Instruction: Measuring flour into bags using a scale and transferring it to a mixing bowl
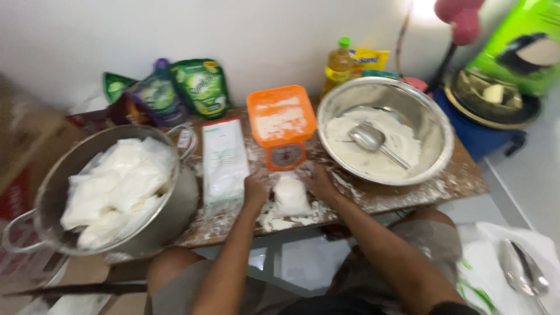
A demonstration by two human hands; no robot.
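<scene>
Your left hand [255,189] and right hand [318,179] cupped a small white bag of flour [290,195] between them, fingers pressed against its sides. The bag sat just in front of the orange scale [281,122], which had the steel bowl [434,125] on its right and the big pot [175,210] farther left.

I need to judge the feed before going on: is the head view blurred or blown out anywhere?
Head view: soft motion blur throughout, edges of both hands, left hand and right hand, smeared around the small white bag; strong glare top right by the pink lamp; steel bowl rim shows bright reflections.
</scene>
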